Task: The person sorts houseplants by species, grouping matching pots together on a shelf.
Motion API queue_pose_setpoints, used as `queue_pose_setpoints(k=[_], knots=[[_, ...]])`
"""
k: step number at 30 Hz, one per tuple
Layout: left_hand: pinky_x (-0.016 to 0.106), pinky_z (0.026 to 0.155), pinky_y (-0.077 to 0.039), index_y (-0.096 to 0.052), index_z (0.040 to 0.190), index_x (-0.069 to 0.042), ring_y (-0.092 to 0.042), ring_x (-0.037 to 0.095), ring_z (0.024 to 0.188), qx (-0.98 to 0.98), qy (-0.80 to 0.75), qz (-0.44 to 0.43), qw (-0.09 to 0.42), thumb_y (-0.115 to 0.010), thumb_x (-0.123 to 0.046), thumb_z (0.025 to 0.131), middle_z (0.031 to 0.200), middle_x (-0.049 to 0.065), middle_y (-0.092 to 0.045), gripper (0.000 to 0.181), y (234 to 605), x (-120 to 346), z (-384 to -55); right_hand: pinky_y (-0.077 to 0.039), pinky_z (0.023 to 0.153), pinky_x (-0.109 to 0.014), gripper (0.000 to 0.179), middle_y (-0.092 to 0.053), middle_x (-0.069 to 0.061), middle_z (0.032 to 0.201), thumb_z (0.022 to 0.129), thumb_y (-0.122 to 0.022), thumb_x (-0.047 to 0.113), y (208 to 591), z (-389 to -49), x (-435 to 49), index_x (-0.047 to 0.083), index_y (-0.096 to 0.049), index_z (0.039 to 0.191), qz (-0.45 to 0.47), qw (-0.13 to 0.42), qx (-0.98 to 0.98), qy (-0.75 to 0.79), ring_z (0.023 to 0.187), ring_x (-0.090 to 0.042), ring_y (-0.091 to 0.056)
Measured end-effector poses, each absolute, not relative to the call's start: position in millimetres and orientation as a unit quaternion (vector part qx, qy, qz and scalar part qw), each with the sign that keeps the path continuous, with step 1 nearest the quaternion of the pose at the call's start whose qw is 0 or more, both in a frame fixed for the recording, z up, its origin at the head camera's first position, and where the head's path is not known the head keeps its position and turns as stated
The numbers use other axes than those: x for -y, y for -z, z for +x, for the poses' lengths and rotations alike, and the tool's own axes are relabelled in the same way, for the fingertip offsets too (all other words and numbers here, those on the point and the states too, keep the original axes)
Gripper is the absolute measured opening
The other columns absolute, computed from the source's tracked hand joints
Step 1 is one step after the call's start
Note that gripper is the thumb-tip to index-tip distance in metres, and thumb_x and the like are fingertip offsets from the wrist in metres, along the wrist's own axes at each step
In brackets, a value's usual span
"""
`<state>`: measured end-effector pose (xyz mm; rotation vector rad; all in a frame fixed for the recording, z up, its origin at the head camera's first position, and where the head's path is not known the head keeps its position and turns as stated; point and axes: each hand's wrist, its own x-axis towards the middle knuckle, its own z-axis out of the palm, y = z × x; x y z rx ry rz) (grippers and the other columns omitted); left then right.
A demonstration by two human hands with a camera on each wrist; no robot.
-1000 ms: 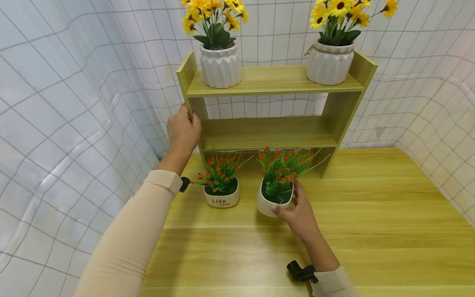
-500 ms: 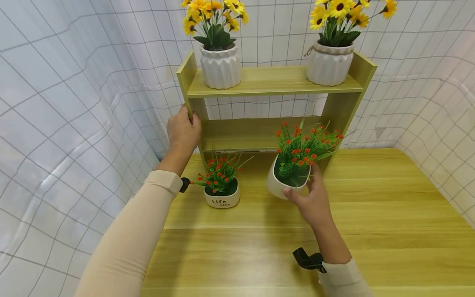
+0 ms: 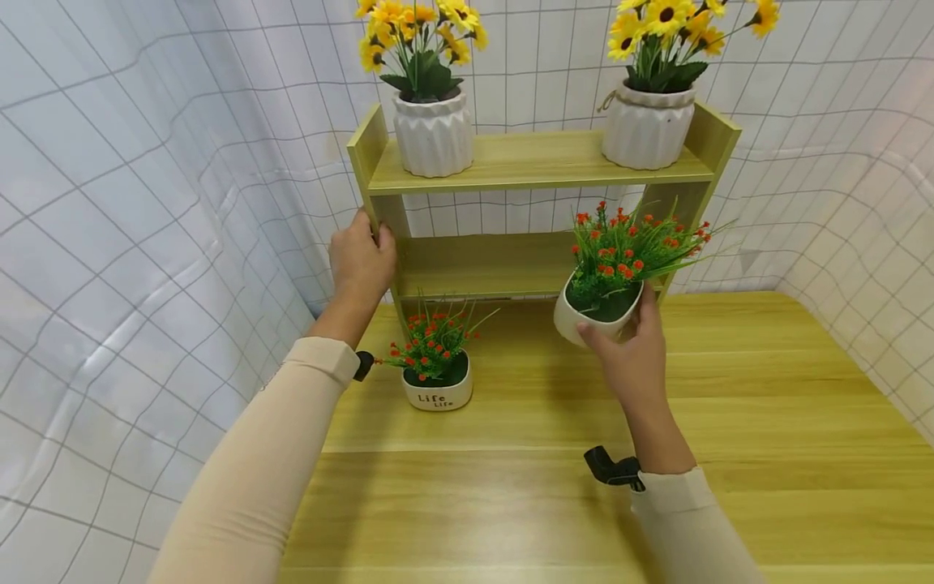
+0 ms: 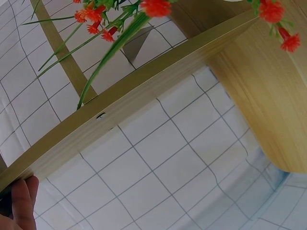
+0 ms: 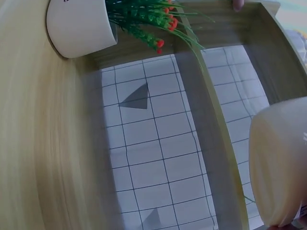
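My right hand (image 3: 633, 353) grips the rim and side of a white flower pot (image 3: 571, 318) with red flowers and green grass. This pot is tilted and raised off the table, in front of the right part of the wooden shelf (image 3: 540, 174). In the right wrist view the underside of the held pot (image 5: 276, 153) shows at the right edge. Up at the shelf's left side panel, my left hand (image 3: 361, 261) holds the panel's edge; its fingertips (image 4: 23, 201) show behind it in the left wrist view. A matching pot marked "Life" (image 3: 438, 396) stands upright on the table before the shelf's left end.
Two white ribbed pots, left (image 3: 434, 136) and right (image 3: 648, 130), with yellow flowers stand on the shelf's top board. The middle board (image 3: 481, 264) lies below. The wooden table (image 3: 467, 503) extends in front and to the right. Grid-patterned cloth (image 3: 146, 243) hangs around.
My right hand has lifted the held flower pot up and to the right, toward the shelf's middle board. My left hand stays on the side panel, and the "Life" pot has not moved.
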<state>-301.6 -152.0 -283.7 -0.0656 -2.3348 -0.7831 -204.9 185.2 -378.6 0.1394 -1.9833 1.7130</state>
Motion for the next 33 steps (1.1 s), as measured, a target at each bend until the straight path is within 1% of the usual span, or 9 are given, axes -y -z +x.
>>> queue_pose_setpoints(k=[2, 4, 9, 13, 16, 20, 24, 29, 33], knots=[[0.053, 0.075, -0.053, -0.061, 0.099, 0.004, -0.067, 0.046, 0.091, 0.894, 0.301, -0.025, 0.33, -0.051, -0.017, 0.1, 0.094, 0.026, -0.07, 0.024, 285.0, 152.6, -302.2, -0.033, 0.11, -0.036, 0.102, -0.036, 0.002, 0.154, 0.077, -0.084, 0.012, 376.9, -209.5, -184.2, 0.025, -0.023, 0.157, 0.04, 0.254, 0.723, -0.641, 0.137, -0.015, -0.038], [0.052, 0.075, -0.053, -0.061, 0.099, 0.004, -0.067, 0.046, 0.091, 0.894, 0.303, -0.026, 0.328, -0.051, -0.016, 0.1, 0.094, 0.026, -0.07, 0.023, 286.5, 152.9, -302.8, -0.036, 0.108, -0.036, 0.101, -0.035, 0.0, 0.153, 0.078, -0.083, 0.01, 373.9, -212.1, -182.4, 0.022, -0.022, 0.158, 0.035, 0.25, 0.714, -0.653, 0.137, -0.016, -0.038], [0.052, 0.075, -0.053, -0.062, 0.099, 0.004, -0.068, 0.045, 0.09, 0.893, 0.302, -0.027, 0.333, -0.052, -0.016, 0.099, 0.094, 0.026, -0.071, 0.022, 286.8, 152.5, -302.5, -0.034, 0.111, -0.038, 0.1, -0.03, -0.008, 0.157, 0.081, -0.081, 0.009, 359.7, -210.4, -174.0, 0.012, -0.018, 0.158, 0.03, 0.252, 0.693, -0.675, 0.142, -0.02, -0.033], [0.053, 0.076, -0.053, -0.062, 0.101, 0.005, -0.067, 0.046, 0.092, 0.893, 0.3, -0.027, 0.335, -0.053, -0.015, 0.099, 0.095, 0.026, -0.07, 0.023, 286.3, 152.0, -302.6, -0.032, 0.112, -0.036, 0.099, -0.029, -0.008, 0.157, 0.082, -0.081, 0.012, 353.9, -214.3, -170.8, 0.013, -0.018, 0.158, 0.019, 0.259, 0.692, -0.673, 0.143, -0.02, -0.031], [0.053, 0.078, -0.053, -0.062, 0.103, 0.005, -0.067, 0.046, 0.094, 0.894, 0.3, -0.025, 0.333, -0.053, -0.016, 0.099, 0.097, 0.026, -0.071, 0.023, 285.8, 151.8, -302.5, -0.033, 0.111, -0.036, 0.098, -0.032, -0.008, 0.154, 0.081, -0.082, 0.013, 355.7, -223.5, -171.6, 0.012, -0.02, 0.157, 0.011, 0.275, 0.698, -0.661, 0.14, -0.02, -0.034], [0.052, 0.078, -0.053, -0.062, 0.103, 0.003, -0.067, 0.045, 0.095, 0.895, 0.304, -0.025, 0.325, -0.052, -0.017, 0.1, 0.097, 0.025, -0.071, 0.023, 284.8, 152.0, -301.9, -0.034, 0.11, -0.033, 0.099, -0.037, -0.004, 0.152, 0.079, -0.085, 0.02, 364.3, -243.3, -175.1, 0.016, -0.023, 0.157, -0.001, 0.303, 0.707, -0.64, 0.136, -0.016, -0.038], [0.051, 0.077, -0.053, -0.062, 0.102, 0.002, -0.067, 0.044, 0.093, 0.894, 0.314, -0.029, 0.32, -0.049, -0.019, 0.101, 0.095, 0.025, -0.07, 0.024, 283.3, 151.6, -301.4, -0.035, 0.109, -0.031, 0.099, -0.04, 0.0, 0.149, 0.078, -0.086, 0.03, 366.5, -256.5, -176.9, 0.02, -0.026, 0.156, -0.023, 0.32, 0.722, -0.612, 0.134, -0.012, -0.041], [0.052, 0.076, -0.053, -0.062, 0.102, 0.003, -0.067, 0.044, 0.092, 0.894, 0.312, -0.026, 0.32, -0.049, -0.018, 0.101, 0.095, 0.025, -0.07, 0.025, 283.1, 151.2, -300.4, -0.036, 0.108, -0.033, 0.099, -0.042, -0.004, 0.146, 0.077, -0.084, 0.042, 360.6, -263.6, -175.8, 0.016, -0.029, 0.155, -0.068, 0.321, 0.748, -0.577, 0.131, -0.017, -0.043], [0.051, 0.076, -0.053, -0.062, 0.102, 0.003, -0.067, 0.044, 0.093, 0.897, 0.31, -0.021, 0.315, -0.05, -0.019, 0.101, 0.096, 0.025, -0.07, 0.025, 282.5, 150.8, -298.7, -0.036, 0.107, -0.033, 0.096, -0.042, -0.008, 0.144, 0.078, -0.083, 0.042, 355.6, -267.3, -174.7, 0.012, -0.031, 0.152, -0.085, 0.316, 0.757, -0.565, 0.13, -0.019, -0.044]])
